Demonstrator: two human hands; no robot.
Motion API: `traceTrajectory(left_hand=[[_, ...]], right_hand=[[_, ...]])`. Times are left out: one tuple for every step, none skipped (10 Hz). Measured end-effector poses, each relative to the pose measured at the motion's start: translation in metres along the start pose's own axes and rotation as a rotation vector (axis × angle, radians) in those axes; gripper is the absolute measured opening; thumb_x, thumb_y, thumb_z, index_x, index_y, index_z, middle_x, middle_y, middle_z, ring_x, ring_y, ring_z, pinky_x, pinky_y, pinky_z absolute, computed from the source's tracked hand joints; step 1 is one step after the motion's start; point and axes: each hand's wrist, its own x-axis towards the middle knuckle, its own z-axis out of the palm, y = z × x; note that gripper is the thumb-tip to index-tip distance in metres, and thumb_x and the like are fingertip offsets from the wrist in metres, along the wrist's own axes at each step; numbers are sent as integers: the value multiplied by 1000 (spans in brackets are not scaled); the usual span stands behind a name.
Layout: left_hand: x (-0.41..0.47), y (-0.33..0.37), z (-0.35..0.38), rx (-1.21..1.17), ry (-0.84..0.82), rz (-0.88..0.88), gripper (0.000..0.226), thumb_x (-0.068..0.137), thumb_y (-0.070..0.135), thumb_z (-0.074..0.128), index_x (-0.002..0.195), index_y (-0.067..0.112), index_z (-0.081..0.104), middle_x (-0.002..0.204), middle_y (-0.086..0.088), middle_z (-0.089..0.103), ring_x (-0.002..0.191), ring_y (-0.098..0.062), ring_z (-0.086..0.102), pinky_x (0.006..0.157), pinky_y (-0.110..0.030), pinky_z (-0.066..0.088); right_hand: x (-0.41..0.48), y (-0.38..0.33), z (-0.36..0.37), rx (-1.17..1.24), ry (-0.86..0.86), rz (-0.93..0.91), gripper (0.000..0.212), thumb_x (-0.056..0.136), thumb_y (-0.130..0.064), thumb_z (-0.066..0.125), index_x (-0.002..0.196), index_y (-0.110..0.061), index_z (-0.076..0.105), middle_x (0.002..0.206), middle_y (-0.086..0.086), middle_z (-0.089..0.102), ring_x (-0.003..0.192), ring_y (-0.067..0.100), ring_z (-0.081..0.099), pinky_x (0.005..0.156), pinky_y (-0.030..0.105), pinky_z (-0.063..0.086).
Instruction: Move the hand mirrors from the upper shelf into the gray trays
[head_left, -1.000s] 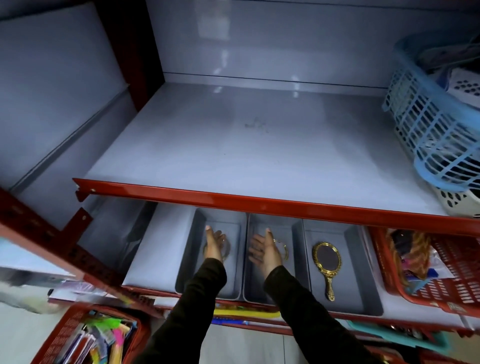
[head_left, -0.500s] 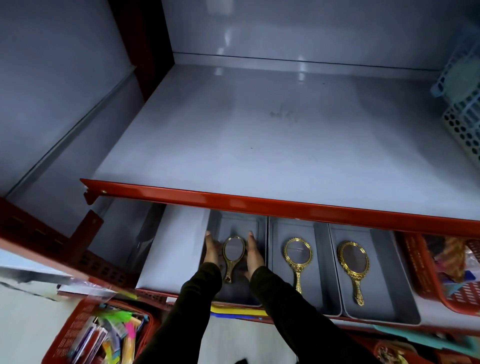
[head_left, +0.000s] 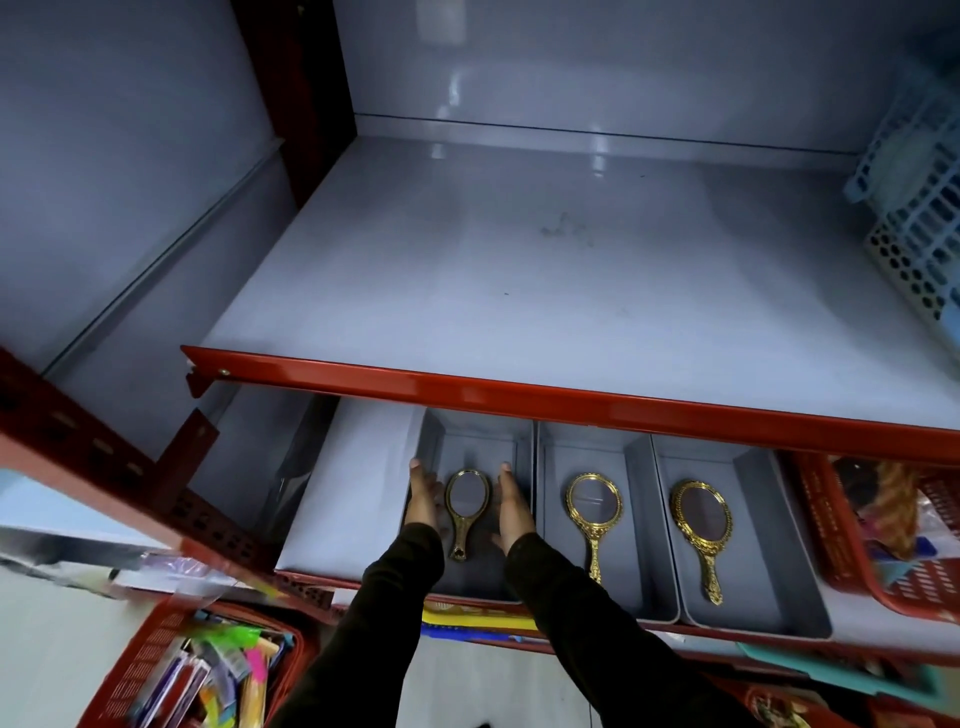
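No brand, label or readable writing shows anywhere in the view.

The left hand (head_left: 423, 499) and the right hand (head_left: 511, 506), both in dark sleeves, reach into the leftmost gray plastic tray (head_left: 480, 441) on the lower shelf. Each hand is flat and open with fingers straight and together, one on either side of a small gold-framed oval hand mirror (head_left: 466, 506) that lies flat on the tray floor, handle toward the near edge. Neither hand grips it; whether the palms touch its rim cannot be told.

The middle gray tray (head_left: 639, 525) holds a second gold hand mirror (head_left: 594, 512), and the right gray tray (head_left: 763, 535) a third gold hand mirror (head_left: 701, 525), both lying flat with handles near.

The wide pale-gray upper shelf (head_left: 519, 291) has a red metal front edge, with a light-blue plastic mesh basket (head_left: 919, 208) at its far right. A red plastic basket (head_left: 883, 561) stands just right of the trays, and another red basket of colourful packets (head_left: 208, 670) sits below at near left.
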Motion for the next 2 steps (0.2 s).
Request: traceTrajectory(left_hand=[[-10,-1,1,1,-1,46,78,95,66,15,153,17,31,158,-5,36,145,-29,33,116,-51,25],[-34,-4,4,-22,-36,102,70,98,59,20,148,15,41,153,-6,42,143,-29,36,116,-46,26]], right_hand=[[-10,-1,-7,-1,-3,-26,77,89,-67,38,151,-21,36,160,5,33,147,26,29,120,50,23],[-35,-3,-21,-43,-8,-111,69,94,-60,37,149,-19,40,157,6,39,145,25,34,119,47,27]])
